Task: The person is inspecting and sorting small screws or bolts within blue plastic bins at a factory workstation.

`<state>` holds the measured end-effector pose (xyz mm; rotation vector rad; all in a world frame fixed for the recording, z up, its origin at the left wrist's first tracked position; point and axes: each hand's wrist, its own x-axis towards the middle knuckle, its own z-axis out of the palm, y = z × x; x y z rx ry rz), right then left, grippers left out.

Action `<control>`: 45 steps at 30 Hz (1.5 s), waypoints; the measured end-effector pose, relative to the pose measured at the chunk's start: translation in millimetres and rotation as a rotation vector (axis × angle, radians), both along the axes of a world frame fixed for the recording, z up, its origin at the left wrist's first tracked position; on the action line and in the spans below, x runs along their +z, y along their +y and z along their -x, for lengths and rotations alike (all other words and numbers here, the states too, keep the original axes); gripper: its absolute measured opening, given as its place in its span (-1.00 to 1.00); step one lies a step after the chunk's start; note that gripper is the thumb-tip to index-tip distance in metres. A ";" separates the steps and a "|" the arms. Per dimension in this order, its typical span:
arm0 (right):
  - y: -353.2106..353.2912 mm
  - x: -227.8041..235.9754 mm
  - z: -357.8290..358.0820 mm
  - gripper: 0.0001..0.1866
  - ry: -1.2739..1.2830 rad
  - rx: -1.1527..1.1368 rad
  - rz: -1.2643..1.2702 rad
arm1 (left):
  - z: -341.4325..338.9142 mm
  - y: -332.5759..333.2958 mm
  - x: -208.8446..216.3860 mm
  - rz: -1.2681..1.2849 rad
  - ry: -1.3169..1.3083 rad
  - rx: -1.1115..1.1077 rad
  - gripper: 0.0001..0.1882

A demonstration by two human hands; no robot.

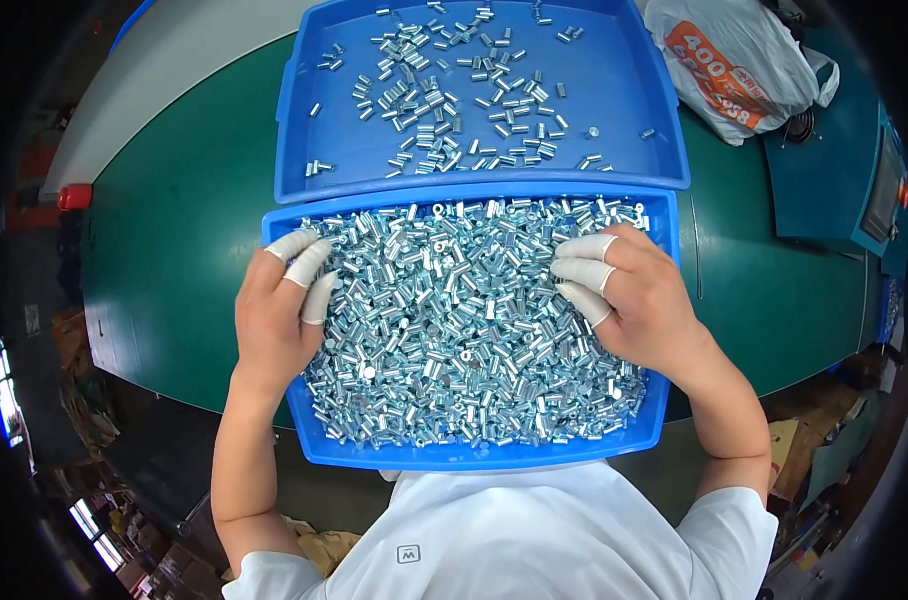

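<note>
A near tray point(304, 425) heaped with small metal sleeves point(474, 320) is flanked by both hands. The left hand point(274, 315) and right hand point(639, 295) are laid flat on the heap, capped fingers point(584, 270) slightly spread, nothing pinched. Behind it, a far tray point(624, 100) with scattered sleeves is set on the green table point(174, 230).

Your left hand point(279, 310) and right hand point(634, 295) cover part of the metal sleeves point(474, 320), the far tray point(474, 180) is cut off at the top edge.
</note>
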<state>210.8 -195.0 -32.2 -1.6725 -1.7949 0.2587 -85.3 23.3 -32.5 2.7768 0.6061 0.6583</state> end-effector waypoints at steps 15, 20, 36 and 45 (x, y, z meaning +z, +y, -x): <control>15.7 3.9 9.8 -0.79 0.087 0.077 -0.055 | -15.7 4.9 17.0 0.173 0.155 -0.012 -0.77; 19.2 -2.6 14.3 -0.80 0.137 0.074 -0.093 | -20.2 5.3 19.9 0.147 0.229 0.007 -0.79; 13.8 -11.5 7.2 -0.82 0.247 0.062 -0.138 | 61.2 -13.8 64.3 0.432 0.168 0.155 -0.87; 17.3 -6.4 7.0 -0.82 0.298 0.091 -0.136 | 174.6 -80.5 78.3 0.515 0.790 0.490 -0.67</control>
